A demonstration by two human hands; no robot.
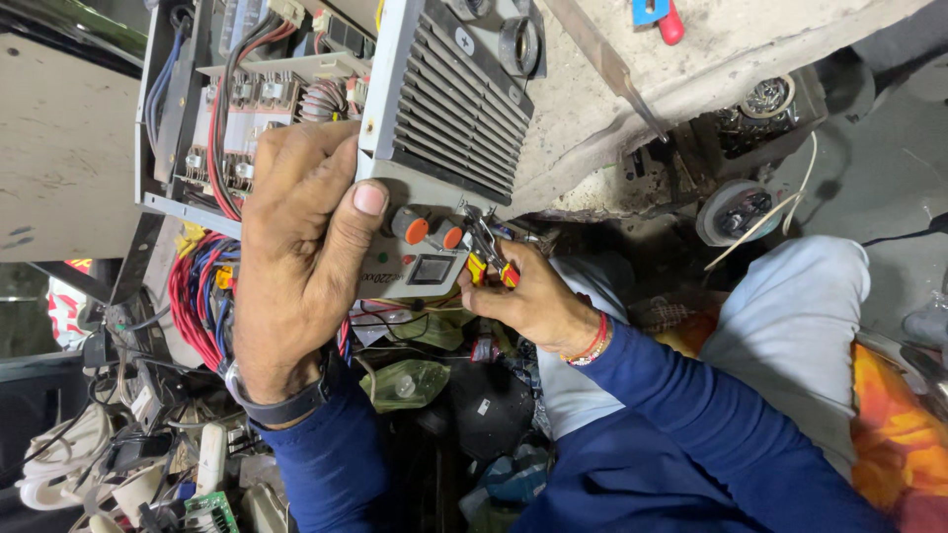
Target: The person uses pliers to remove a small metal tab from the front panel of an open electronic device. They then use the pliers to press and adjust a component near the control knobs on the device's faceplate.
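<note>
An opened grey electrical unit (449, 109) with a louvred front panel, two orange knobs (428, 232) and a small display lies tilted on a worn bench. My left hand (296, 257) grips its front edge, thumb pressed on the panel, fingers reaching inside beside circuit parts and red and blue wires (197, 296). My right hand (528, 296) holds small pliers with red and yellow handles (489, 252), their jaws touching the panel just right of the orange knobs.
A long file or blade (607, 64) and a blue and red tool (657, 15) lie on the bench top. A tape roll (736, 212) sits to the right. Cables, plugs and a green circuit board (209, 513) clutter the lower left. My knee in light trousers (790, 306) is at right.
</note>
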